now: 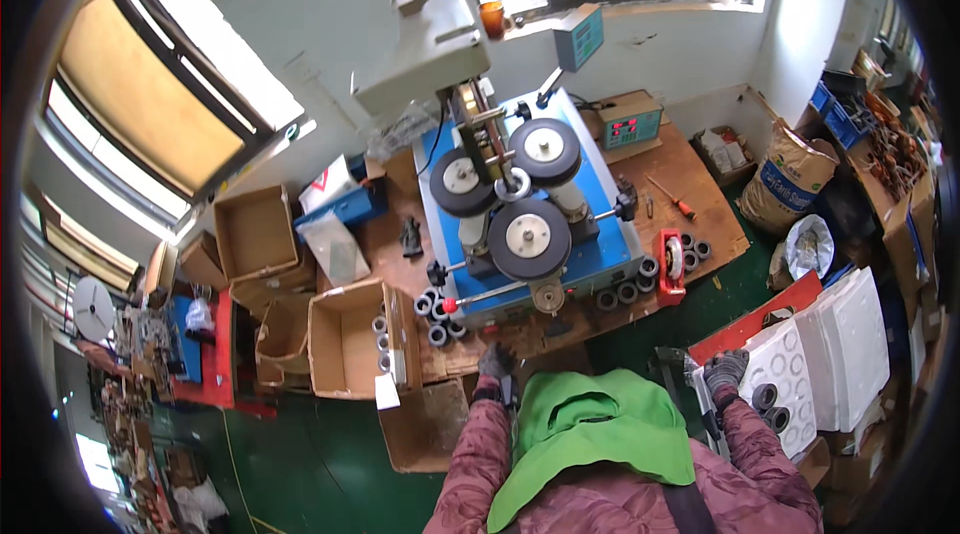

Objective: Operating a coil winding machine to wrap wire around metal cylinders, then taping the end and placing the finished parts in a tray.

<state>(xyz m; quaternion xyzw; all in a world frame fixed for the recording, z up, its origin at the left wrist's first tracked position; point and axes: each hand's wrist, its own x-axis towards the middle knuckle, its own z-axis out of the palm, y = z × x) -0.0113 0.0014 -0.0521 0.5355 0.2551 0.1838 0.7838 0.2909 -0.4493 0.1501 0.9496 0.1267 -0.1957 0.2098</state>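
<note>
My left hand (497, 361), in a dark grey glove, lies at the front edge of the wooden workbench (440, 359). Its fingers look stretched out, and I see nothing in them. Off to the right, my right hand (727, 371), also gloved, is at the near left corner of a white foam tray (778, 374) with round recesses. Those fingers look curled; whatever they hold, if anything, is hidden. Two dark rings (765, 397) sit on this tray beside my right forearm. Ahead stands a blue-topped machine (600, 259) with three black rollers (530, 239) around a pale ring (514, 185).
Dark grey rings (437, 306) lie left of the machine, others (627, 292) right, near a red tape-dispenser-like holder (671, 269). Cardboard boxes (345, 344) stand at left. A screwdriver (684, 208) and control box (632, 129) are on the bench. A sack (790, 174) stands at right.
</note>
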